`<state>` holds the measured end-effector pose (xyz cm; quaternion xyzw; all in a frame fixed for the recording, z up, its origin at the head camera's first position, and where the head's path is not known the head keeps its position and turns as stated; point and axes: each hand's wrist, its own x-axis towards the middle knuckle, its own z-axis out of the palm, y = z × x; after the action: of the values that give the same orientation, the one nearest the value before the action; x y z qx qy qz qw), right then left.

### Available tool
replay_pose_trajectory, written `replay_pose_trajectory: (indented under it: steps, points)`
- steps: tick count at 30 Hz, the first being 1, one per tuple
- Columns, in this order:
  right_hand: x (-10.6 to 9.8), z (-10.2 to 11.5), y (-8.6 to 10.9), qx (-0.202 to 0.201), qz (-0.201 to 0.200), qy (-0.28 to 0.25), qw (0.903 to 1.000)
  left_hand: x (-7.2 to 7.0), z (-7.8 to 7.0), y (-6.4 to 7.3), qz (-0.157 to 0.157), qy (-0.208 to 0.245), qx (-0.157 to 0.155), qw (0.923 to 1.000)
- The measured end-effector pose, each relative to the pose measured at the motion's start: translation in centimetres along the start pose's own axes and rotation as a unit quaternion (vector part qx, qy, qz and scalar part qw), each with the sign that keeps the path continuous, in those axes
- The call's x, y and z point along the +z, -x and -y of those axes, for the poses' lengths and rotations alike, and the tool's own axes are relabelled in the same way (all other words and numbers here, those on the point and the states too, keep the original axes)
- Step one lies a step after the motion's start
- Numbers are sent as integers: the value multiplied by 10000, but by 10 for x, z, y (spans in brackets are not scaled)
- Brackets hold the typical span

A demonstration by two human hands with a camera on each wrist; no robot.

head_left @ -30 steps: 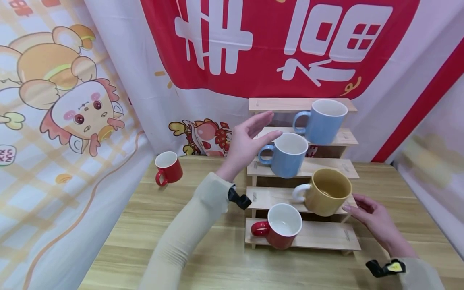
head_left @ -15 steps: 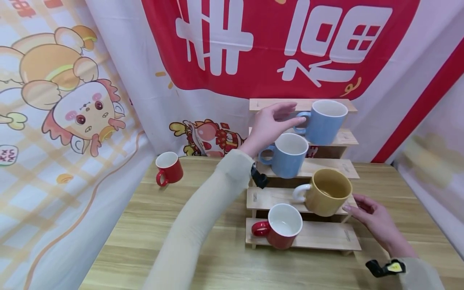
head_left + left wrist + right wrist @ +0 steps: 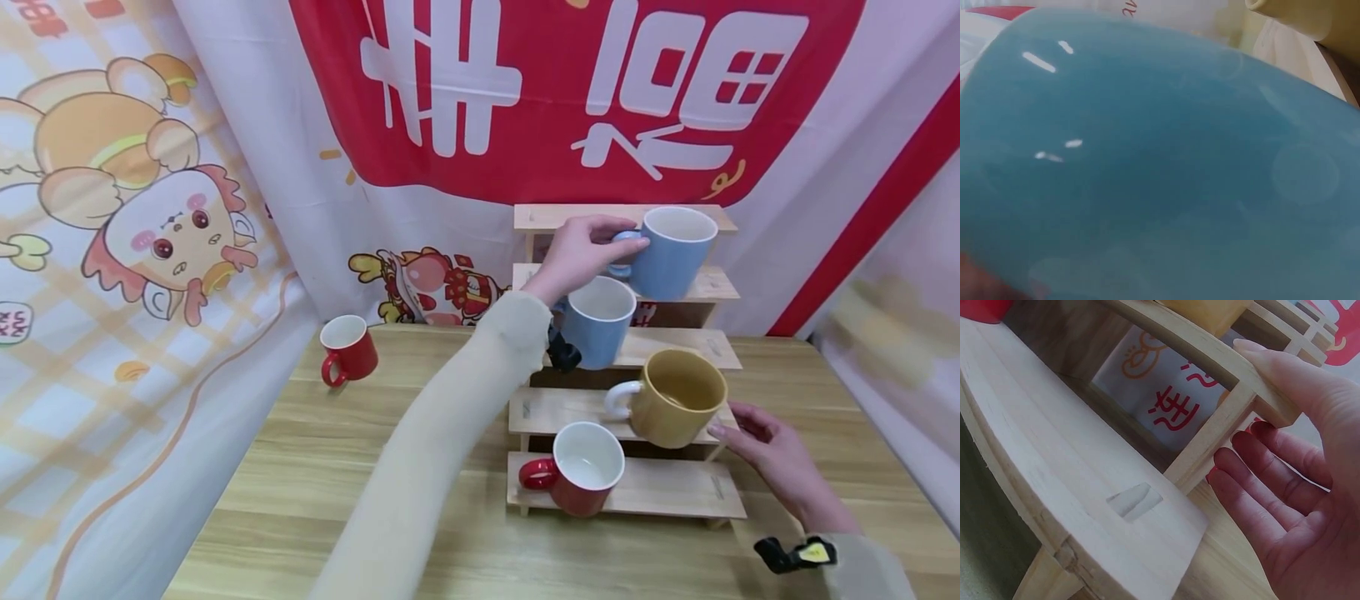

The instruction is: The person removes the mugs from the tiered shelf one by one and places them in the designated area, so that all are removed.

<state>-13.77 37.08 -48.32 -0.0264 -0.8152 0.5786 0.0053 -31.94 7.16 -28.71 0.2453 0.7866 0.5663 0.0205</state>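
My left hand (image 3: 581, 250) is at the upper light blue mug (image 3: 671, 258), its thumb and fingers on either side of the handle. The mug stands upright near the top of a stepped wooden rack (image 3: 697, 492). One tier lower stands another light blue mug (image 3: 600, 325), partly behind my left wrist; its blurred blue wall (image 3: 1147, 162) fills most of the left wrist view. My right hand (image 3: 776, 458) holds the rack's right end beside the mustard mug (image 3: 678, 400). In the right wrist view, the thumb (image 3: 1272, 362) lies on a board, with curled fingers (image 3: 1254, 481) below.
A red mug (image 3: 585, 467) stands on the lowest tier, handle to the left. Another red mug (image 3: 350, 350) is on the wooden table (image 3: 322, 492) at back left. Printed cloth (image 3: 420, 92) hangs behind and at both sides.
My left hand has moved right, from above the lower blue mug to the upper blue mug's handle. The right hand has stayed at the rack's end, and the mugs have not moved.
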Motion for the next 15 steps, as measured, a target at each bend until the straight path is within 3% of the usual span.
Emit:
replay_pose_trajectory:
  steps: [15]
  points:
    - [0, 2, 1, 73, 22, -89, 9999, 9, -2, -3, -229, -244, -24, 9994]
